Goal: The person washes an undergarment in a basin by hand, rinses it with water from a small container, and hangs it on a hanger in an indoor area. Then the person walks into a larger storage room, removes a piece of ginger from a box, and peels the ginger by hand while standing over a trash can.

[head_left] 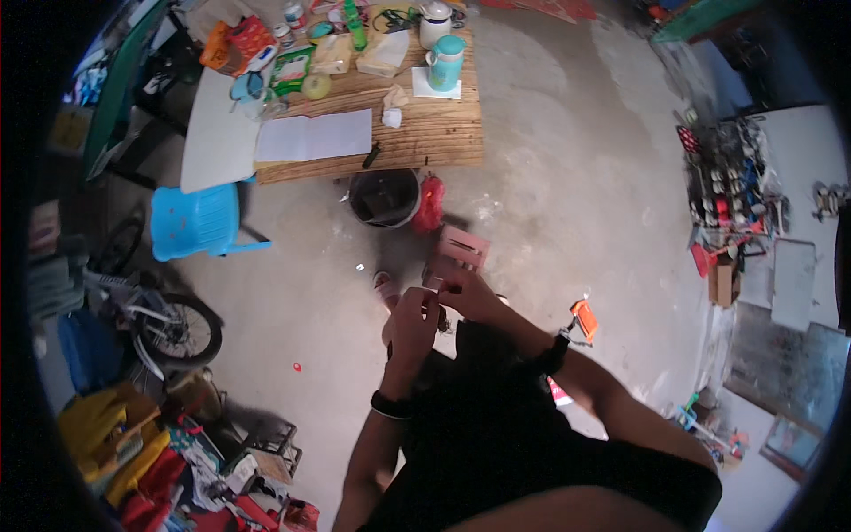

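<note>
In the head view, near the centre of the frame, holding left hand (pixel 413 317) and right hand (pixel 467 294) close together, fingers curled and tips drawn in around a small pale thing (pixel 438 282), located between them and too small to name; cannot tell which hand pinches it.

At top centre, a turquoise vacuum jug (pixel 446 64) upright on a white sheet (pixel 424 86), with a white kettle (pixel 435 27) behind; insides hidden in both. Leftward, a green packet (pixel 292 71) and green bottle (pixel 355 27). Below, by the near edge, a dark waste bin (pixel 384 197), contents too dark to tell, and just beside it a red plastic bag (pixel 429 204).

Under all the tabletop items, a wood-grain desk (pixel 443 133), carrying unfolded paper (pixel 315 136) near its front edge. At left, a blue plastic chair (pixel 195 220) close to the desk corner, and lower down a bicycle (pixel 177 328).

Just beyond the hands, a pink stool (pixel 459 250). From there rightward, a broad stretch of concrete floor (pixel 567 195), reaching to shoes (pixel 722 182) along the right wall, with an orange item (pixel 583 319) lying partway.
</note>
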`<state>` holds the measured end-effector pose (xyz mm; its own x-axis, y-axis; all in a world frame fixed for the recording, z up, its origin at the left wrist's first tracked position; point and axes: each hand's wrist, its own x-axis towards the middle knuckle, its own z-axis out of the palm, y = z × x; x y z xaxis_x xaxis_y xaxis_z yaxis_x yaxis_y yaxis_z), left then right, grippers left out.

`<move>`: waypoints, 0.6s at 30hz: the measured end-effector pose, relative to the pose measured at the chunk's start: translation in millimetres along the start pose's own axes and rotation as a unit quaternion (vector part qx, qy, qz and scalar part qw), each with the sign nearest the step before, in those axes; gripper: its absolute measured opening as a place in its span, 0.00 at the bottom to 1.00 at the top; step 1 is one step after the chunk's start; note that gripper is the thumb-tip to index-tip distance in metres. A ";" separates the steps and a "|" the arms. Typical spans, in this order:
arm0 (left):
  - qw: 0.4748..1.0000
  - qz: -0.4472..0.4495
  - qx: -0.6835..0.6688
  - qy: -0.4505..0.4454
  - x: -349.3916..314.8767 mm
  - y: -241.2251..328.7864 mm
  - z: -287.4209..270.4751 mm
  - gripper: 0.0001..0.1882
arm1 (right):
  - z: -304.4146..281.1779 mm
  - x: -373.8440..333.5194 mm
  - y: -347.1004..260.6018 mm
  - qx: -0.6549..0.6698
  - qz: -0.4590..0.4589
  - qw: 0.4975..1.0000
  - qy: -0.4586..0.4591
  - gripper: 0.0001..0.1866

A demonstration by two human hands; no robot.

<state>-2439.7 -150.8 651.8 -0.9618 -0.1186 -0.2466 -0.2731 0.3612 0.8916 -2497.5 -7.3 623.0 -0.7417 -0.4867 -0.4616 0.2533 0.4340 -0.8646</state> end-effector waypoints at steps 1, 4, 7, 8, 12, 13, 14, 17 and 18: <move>0.999 0.010 0.019 -0.031 6.2 -3.7 -8.6 0.04 | 6.0 -1.4 -1.1 0.002 0.011 1.000 0.010 0.12; 0.988 0.032 -0.007 -0.153 20.7 -32.6 -9.8 0.04 | 27.9 -12.1 9.2 0.040 0.100 0.986 0.125 0.09; 0.975 0.035 0.049 -0.214 23.3 -38.9 -11.9 0.06 | 47.0 -25.9 24.3 -0.007 0.097 0.977 0.188 0.09; 0.972 0.034 0.053 -0.228 24.1 -45.2 -13.5 0.06 | 52.8 -30.7 20.9 0.048 0.127 0.971 0.196 0.07; 0.931 0.002 0.088 -0.355 28.0 -47.1 -7.2 0.10 | 72.1 -47.4 45.6 0.064 0.136 0.961 0.232 0.05; 0.921 -0.042 0.066 -0.382 30.5 -46.8 -2.4 0.11 | 77.1 -53.4 61.5 0.073 0.126 0.955 0.257 0.05; 0.927 -0.019 0.042 -0.373 31.5 -65.7 0.0 0.11 | 81.8 -54.2 62.5 0.106 0.123 0.951 0.263 0.05; 0.939 -0.018 0.057 -0.339 36.9 -115.4 11.3 0.08 | 89.4 -62.2 81.0 0.185 0.138 0.930 0.287 0.06; 0.942 -0.034 0.082 -0.324 39.4 -130.6 17.9 0.08 | 93.1 -65.7 90.9 0.219 0.151 0.920 0.290 0.07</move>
<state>-2442.2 -186.1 518.8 -0.7357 0.4233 -0.5287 -0.2822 0.5180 0.8075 -2367.9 -6.5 556.2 -0.7713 0.1463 -0.6194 0.6330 0.0753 -0.7705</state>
